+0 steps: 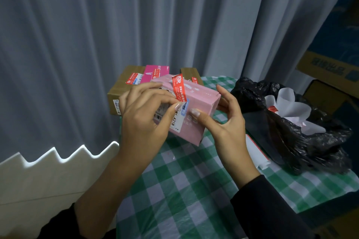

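brown carton (116, 91) lies at 10 o'clock of the pink box (196, 101), with a magenta box (155, 72) on top of it. left hand (143, 114): thumb and forefinger pinched at the lower end of the red tape (179, 87) crossing the pink box. pink box: tilted, held between both hands over the green-checked desk (184, 190); contact with the desk cannot be told. right hand (227, 122): grips the box's right end, thumb on the near face. black bag (291, 141) at 3 o'clock, holding white paper (287, 105).
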